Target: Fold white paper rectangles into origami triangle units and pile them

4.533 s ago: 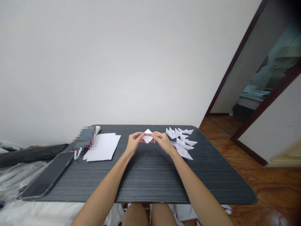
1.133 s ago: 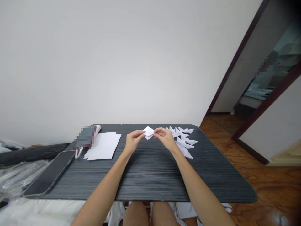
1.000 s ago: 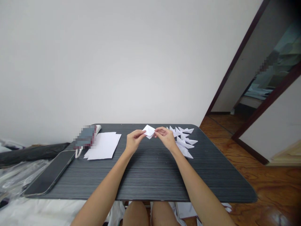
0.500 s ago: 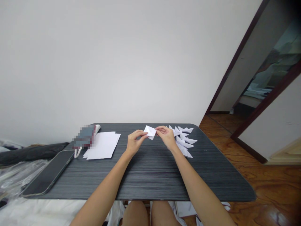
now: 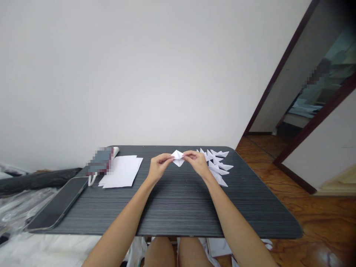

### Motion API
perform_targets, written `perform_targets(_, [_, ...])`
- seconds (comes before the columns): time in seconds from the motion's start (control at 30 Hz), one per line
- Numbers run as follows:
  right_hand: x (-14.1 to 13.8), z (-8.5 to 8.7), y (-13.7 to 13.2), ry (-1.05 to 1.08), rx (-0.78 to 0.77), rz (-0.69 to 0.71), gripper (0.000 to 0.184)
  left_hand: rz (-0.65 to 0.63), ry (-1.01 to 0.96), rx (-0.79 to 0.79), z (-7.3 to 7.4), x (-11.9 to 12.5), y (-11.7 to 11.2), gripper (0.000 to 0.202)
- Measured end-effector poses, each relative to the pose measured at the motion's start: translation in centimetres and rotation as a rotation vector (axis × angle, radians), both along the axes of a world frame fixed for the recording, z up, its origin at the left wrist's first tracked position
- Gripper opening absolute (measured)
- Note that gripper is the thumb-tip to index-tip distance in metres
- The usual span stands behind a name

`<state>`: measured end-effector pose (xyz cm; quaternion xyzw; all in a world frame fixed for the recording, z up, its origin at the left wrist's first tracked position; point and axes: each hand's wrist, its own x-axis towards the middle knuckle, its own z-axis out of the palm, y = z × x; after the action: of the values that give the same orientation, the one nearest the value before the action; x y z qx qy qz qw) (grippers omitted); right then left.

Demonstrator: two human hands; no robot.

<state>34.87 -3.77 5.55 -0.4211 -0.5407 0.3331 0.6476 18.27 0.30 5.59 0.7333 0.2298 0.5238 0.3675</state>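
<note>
Over the far middle of the dark striped table [image 5: 178, 207], my left hand [image 5: 159, 165] and my right hand [image 5: 197, 161] pinch a small folded white paper piece [image 5: 178, 157] from either side. The piece is diamond-shaped and held just above the tabletop. Both hands have their fingers closed on its edges. Right behind my right hand lies a cluster of several finished white folded paper boats [image 5: 218, 163].
A stack of flat white sheets [image 5: 122, 171] lies at the left, beside a blurred dark item [image 5: 100, 161]. A black phone [image 5: 57, 204] rests at the table's left edge. Wooden floor and an open doorway [image 5: 311, 96] are at the right. My knees show under the near edge.
The paper piece has been turned and reshaped between my fingers, from a flat tilted square to a diamond with a raised top. Both hands stay in the same place.
</note>
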Motion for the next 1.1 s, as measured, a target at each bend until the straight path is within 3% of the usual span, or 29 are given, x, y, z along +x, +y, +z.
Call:
perform_targets(0.23, [-0.6,0.1,-0.2,-0.065,0.041,0.117,0.012,-0.092,0.053,-0.052,0.1,-0.1,0.0,0.021])
perform_targets(0.33, [-0.7,0.1,-0.1,-0.047,0.036,0.073,0.012,-0.051,0.077,-0.02,0.0,0.0,0.0,0.019])
perform_targets(0.5, [-0.7,-0.1,0.0,0.017,-0.025,0.055,0.017,0.024,0.069,-0.113,-0.3,0.2,-0.1,0.022])
perform_targets(0.7, [-0.9,-0.5,0.1,0.158,-0.036,0.097,0.022,-0.03,-0.005,-0.226,-0.1,0.5,-0.2,0.023])
perform_targets(0.83, [-0.8,-0.4,0.1,0.124,-0.09,0.118,0.018,-0.077,-0.01,-0.256,-0.5,0.4,0.1,0.023])
perform_targets(0.97, [-0.8,-0.4,0.0,0.063,-0.132,0.125,0.021,-0.027,0.027,-0.223,-0.9,0.4,0.2,0.021])
perform_targets(1.1, [-0.9,-0.7,0.2,0.135,-0.145,0.1,0.021,-0.004,0.024,-0.225,-1.0,0.6,-0.1,0.021])
